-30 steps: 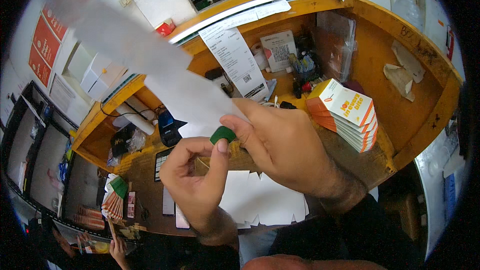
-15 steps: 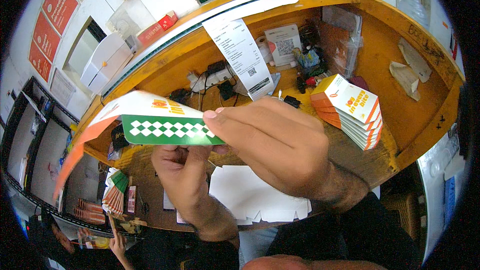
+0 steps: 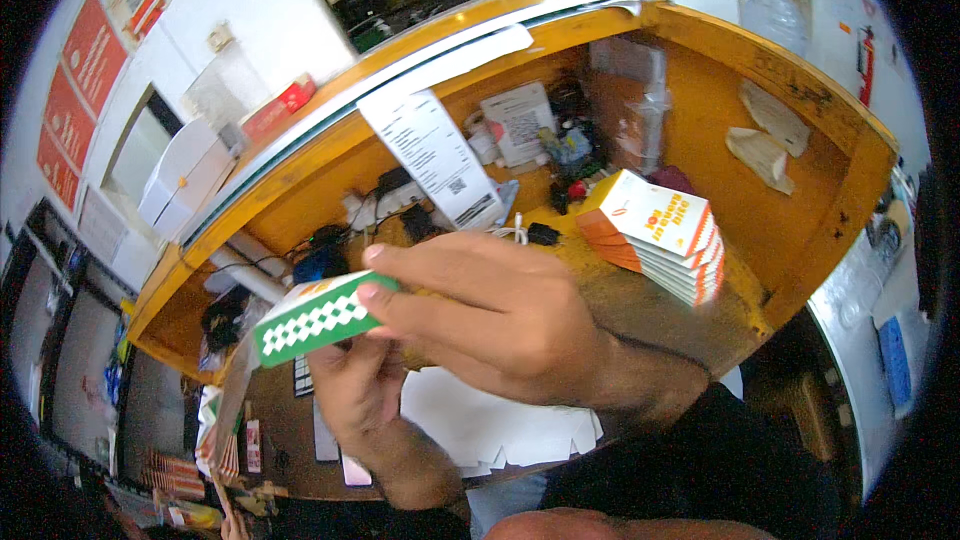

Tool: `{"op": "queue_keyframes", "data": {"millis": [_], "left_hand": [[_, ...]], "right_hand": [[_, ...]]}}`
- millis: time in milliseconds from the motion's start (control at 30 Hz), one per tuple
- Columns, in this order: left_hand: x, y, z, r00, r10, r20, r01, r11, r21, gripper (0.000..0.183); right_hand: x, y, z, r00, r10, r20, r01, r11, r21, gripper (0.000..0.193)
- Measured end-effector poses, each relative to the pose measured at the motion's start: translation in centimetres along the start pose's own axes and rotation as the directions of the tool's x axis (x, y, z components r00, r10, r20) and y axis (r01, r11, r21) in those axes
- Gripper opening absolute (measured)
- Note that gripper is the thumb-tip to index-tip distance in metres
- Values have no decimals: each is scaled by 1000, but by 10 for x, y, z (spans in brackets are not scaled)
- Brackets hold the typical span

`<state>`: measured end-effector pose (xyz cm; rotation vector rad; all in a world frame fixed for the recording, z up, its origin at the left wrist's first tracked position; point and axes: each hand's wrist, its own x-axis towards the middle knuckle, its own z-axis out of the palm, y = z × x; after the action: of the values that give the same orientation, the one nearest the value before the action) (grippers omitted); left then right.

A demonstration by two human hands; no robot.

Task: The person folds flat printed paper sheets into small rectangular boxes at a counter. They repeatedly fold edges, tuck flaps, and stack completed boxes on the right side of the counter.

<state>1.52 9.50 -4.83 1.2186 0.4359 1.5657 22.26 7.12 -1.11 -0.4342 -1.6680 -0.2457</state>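
My right hand [image 3: 500,305] pinches the right end of a small printed carton [image 3: 318,324], its green side with white diamonds facing me. Under the carton, my left hand [image 3: 358,395] has its fingers closed against the card, partly hidden behind it. The carton looks folded along its edges, and a blurred flap hangs at its left. Below my hands, flat white carton blanks [image 3: 500,422] lie on the desk near its front edge. To the right stands a nested stack of orange, white and yellow cartons [image 3: 655,230].
A long paper slip [image 3: 430,155] hangs from the desk's upper ledge. Cables and a black adapter [image 3: 543,233] lie behind my hands. Another person's hand [image 3: 232,520] is at the lower left, near more striped cartons [image 3: 172,472]. A wooden side panel [image 3: 815,180] closes the right.
The carton has turned and tilted, its left end lower, and its top panel shows far less. My view has shifted, bringing more of the window into sight.
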Motion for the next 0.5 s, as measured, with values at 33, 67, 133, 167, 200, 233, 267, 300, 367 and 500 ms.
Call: {"op": "queue_keyframes", "data": {"millis": [33,67,133,167,200,233,267,300,367,500], "left_hand": [[0,0,-2,999,-45,10,45,999,1,55],[-2,5,-7,997,-79,14,79,997,6,55],[1,1,-4,998,-47,52,48,999,-8,47],[3,-1,-5,996,9,92,-8,1000,-7,44],[7,-3,4,989,59,139,-58,998,-12,41],[5,-5,20,988,140,73,-142,989,31,31],[7,-5,23,986,141,89,-146,988,54,30],[8,-5,23,984,141,104,-150,986,77,28],[11,-7,24,981,163,105,-175,978,116,26],[11,-5,31,987,136,88,-147,980,132,24]], "right_hand": [[-1,1,-3,999,42,3,-42,999,21,35],[1,-2,-1,997,71,6,-71,996,60,33],[1,-2,-3,989,148,10,-148,981,123,28],[2,0,-1,983,184,14,-184,967,178,26],[1,2,-1,975,223,21,-222,949,223,23],[1,4,-1,961,274,26,-270,924,270,21],[2,5,-3,946,321,34,-316,897,308,19],[3,6,-4,929,368,46,-360,867,345,17],[6,8,-5,917,393,71,-387,829,403,13],[8,6,-5,852,502,148,-502,701,507,10]]}}
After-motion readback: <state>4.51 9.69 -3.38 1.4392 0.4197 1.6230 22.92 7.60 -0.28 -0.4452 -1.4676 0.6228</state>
